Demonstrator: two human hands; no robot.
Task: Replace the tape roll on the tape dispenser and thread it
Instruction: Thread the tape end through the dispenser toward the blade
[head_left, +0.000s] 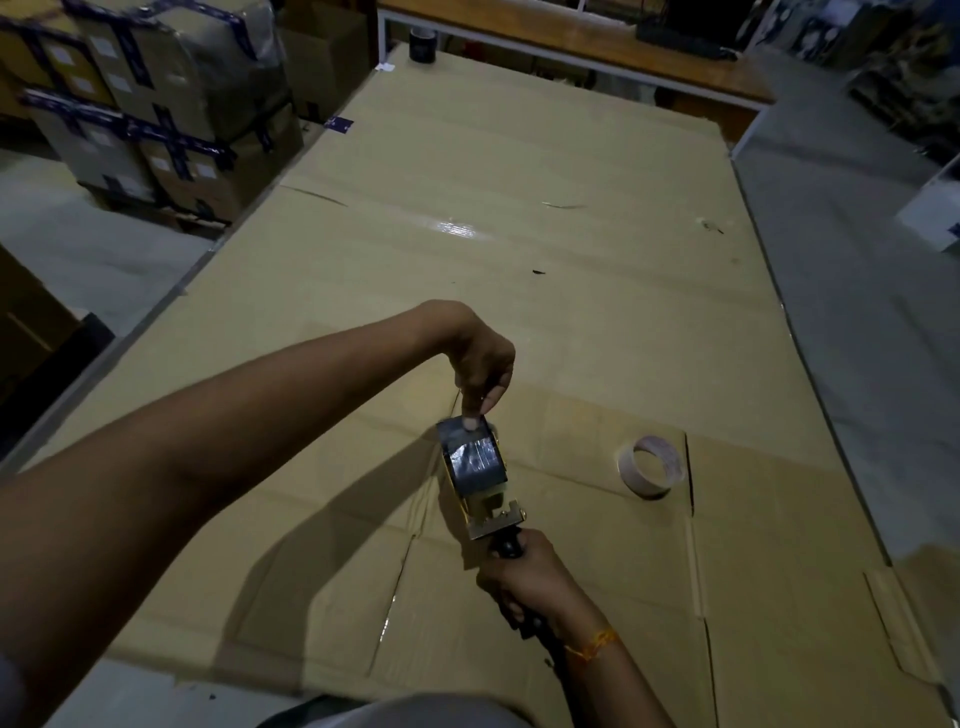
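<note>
dim storeroom, flattened cardboard sheet (545, 270) covering the work surface; taped cartons (150, 104) stacked far left, a dark tape roll (422, 44) at the far edge. tape dispenser (480, 483) held above the cardboard near centre, dark tape roll on dispenser (475, 460) already seated. right hand (524, 582) clenched around the black handle. left hand (480, 371) reaches over from above, fingertips pinching at the roll's top edge. empty cardboard core (652, 466) lies on the sheet, just right of the dispenser, apart from it.
</note>
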